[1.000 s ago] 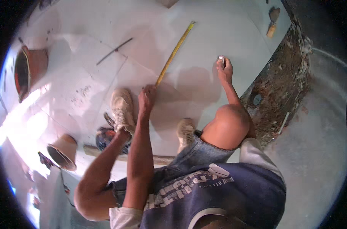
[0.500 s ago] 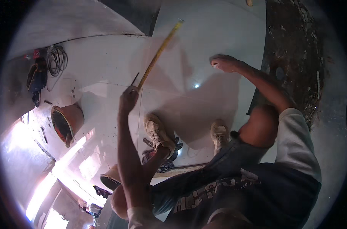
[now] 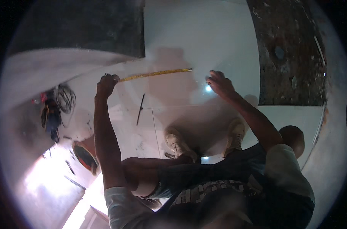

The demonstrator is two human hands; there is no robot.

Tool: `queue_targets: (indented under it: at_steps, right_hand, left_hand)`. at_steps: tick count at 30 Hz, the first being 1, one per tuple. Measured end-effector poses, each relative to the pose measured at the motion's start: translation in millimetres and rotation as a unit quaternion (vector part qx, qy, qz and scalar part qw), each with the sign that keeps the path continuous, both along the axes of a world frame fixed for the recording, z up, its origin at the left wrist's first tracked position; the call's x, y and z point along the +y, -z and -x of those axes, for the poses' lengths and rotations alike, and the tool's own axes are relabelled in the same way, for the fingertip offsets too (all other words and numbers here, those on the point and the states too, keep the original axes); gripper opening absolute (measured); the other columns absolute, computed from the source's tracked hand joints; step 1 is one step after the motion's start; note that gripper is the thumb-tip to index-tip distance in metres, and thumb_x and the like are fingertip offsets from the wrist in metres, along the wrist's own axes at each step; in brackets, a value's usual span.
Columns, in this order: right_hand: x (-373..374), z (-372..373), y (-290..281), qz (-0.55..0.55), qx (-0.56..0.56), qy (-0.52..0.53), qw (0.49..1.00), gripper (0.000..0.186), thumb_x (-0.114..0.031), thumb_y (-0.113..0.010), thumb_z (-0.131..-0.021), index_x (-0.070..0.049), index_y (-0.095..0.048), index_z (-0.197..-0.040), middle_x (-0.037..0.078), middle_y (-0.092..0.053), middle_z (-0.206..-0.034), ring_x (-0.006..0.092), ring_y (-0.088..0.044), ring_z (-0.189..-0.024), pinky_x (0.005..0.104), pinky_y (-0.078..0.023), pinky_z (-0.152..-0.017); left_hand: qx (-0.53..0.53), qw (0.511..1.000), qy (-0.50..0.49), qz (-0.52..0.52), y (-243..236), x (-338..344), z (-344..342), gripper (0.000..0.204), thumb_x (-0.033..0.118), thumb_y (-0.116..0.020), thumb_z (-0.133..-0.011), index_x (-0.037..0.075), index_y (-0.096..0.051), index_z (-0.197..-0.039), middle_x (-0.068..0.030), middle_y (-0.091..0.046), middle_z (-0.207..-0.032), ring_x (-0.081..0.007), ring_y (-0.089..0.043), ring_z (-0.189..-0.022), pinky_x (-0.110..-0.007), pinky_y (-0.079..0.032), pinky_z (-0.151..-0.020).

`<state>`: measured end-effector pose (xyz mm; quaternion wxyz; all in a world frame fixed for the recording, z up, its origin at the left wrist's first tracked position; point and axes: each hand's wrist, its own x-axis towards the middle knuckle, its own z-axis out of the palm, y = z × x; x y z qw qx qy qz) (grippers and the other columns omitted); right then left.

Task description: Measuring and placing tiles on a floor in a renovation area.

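My left hand [image 3: 107, 84] is closed on the near end of an extended yellow tape measure [image 3: 152, 74], which stretches rightward almost level across pale floor tiles [image 3: 196, 34]. The tape's tip ends short of my right hand [image 3: 220, 83], whose curled fingers hover over the tile beside a small bright spot; what they hold is too small to make out. A thin dark rod [image 3: 140, 109] lies on the tiles below the tape, above my two beige shoes [image 3: 174, 141].
At left are a coiled cable [image 3: 65, 98], a dark tool bag [image 3: 51, 116] and an orange-brown bucket [image 3: 85, 156]. A dark, rough bare strip [image 3: 273, 76] runs along the right beside the wall; another dark area [image 3: 97, 24] borders the tiles at top left.
The tape has swung from a steep diagonal to nearly horizontal, with my left hand higher and farther left. My right hand sits lower in the picture. The whole view has shifted as my head turned.
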<state>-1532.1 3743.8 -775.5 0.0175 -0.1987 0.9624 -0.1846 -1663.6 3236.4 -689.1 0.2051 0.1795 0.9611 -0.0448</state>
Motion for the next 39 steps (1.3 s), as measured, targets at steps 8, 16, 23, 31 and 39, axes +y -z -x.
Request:
queue_targets:
  at_steps: [8, 16, 23, 31, 39]
  right_hand:
    - [52.0, -11.0, -8.3, -0.047, -0.046, 0.108, 0.992, 0.018, -0.016, -0.059, -0.086, -0.017, -0.055, -0.103, 0.004, -0.046, -0.124, 0.0269, -0.053, -0.107, 0.0356, -0.056, -0.077]
    - [-11.6, 39.0, 8.5, 0.075, -0.09, 0.093, 0.989, 0.049, -0.022, -0.07, -0.077, -0.013, -0.045, -0.118, 0.014, -0.046, -0.115, 0.0294, -0.053, -0.106, 0.0394, -0.053, -0.08]
    - [-44.0, 40.8, 16.1, 0.075, -0.083, 0.127, 0.986, 0.056, -0.019, -0.072, -0.076, -0.018, -0.046, -0.126, 0.011, -0.042, -0.123, 0.0259, -0.058, -0.1, 0.0349, -0.053, -0.079]
    - [-46.3, 42.3, 11.0, 0.002, -0.075, 0.1, 0.992, 0.058, -0.019, -0.07, -0.078, -0.022, -0.045, -0.13, 0.01, -0.033, -0.144, 0.0264, -0.059, -0.101, 0.0329, -0.055, -0.077]
    - [-44.9, 49.3, 11.7, 0.026, -0.074, 0.075, 0.994, 0.058, -0.022, -0.07, -0.078, -0.024, -0.046, -0.13, 0.013, -0.031, -0.145, 0.0258, -0.06, -0.103, 0.0343, -0.055, -0.078]
  left_hand:
    - [0.029, 0.998, -0.056, -0.004, 28.6, 11.7, 34.0, 0.016, 0.022, -0.048, -0.091, 0.019, -0.061, -0.1, -0.0075, -0.06, -0.098, -0.0301, -0.056, -0.098, -0.047, -0.048, -0.079]
    - [0.099, 0.989, -0.098, 0.04, 46.2, 6.0, 33.4, 0.018, 0.03, -0.051, -0.091, 0.02, -0.062, -0.102, -0.006, -0.06, -0.099, -0.0292, -0.056, -0.1, -0.048, -0.048, -0.08]
    - [0.183, 0.978, -0.098, 0.012, 63.2, 3.2, 37.3, 0.019, 0.028, -0.053, -0.09, 0.021, -0.064, -0.103, -0.0053, -0.061, -0.106, -0.0282, -0.056, -0.101, -0.048, -0.046, -0.082]
    - [0.257, 0.964, -0.054, 0.042, 73.1, 0.8, 28.7, 0.022, 0.021, -0.053, -0.087, 0.024, -0.063, -0.106, -0.0021, -0.061, -0.103, -0.0248, -0.055, -0.103, -0.048, -0.041, -0.089]
    - [0.265, 0.962, -0.059, 0.003, 79.5, -0.2, 25.9, 0.026, 0.019, -0.054, -0.085, 0.025, -0.063, -0.109, -0.0025, -0.06, -0.101, -0.0247, -0.053, -0.103, -0.046, -0.04, -0.091]
